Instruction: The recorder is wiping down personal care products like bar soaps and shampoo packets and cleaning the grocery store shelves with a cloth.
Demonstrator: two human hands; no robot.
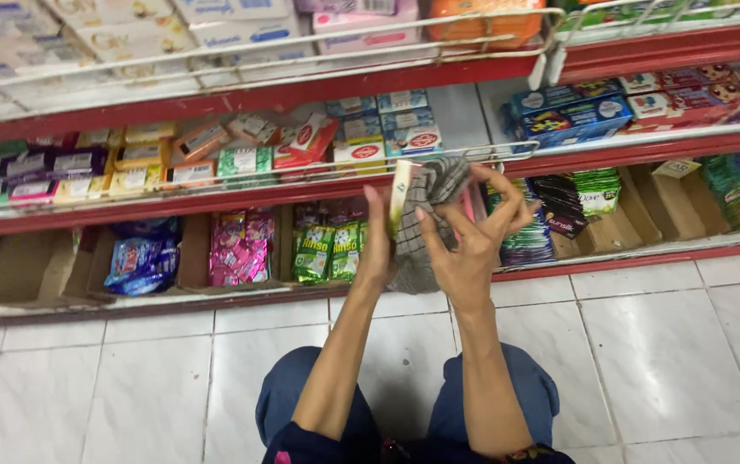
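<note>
Down by the red shelves, her left hand [376,249] pinches a small pale box [402,196] while the right hand [464,249] rubs it with a grey cloth [426,215]; wiping looks midway, with the shelved boxes [370,137] untouched

Green sachets [327,251] low centre, pink packets [239,249] left, blue boxes [572,112] upper right

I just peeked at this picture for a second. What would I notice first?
First, the two hands raised in the middle: the left hand holds a small pale box, and the right hand presses a grey checked cloth against it. Behind them run red shop shelves packed with soap boxes, and the bottom row holds bright sachets, with green ones just left of the hands. Below is a white tiled floor.
</note>
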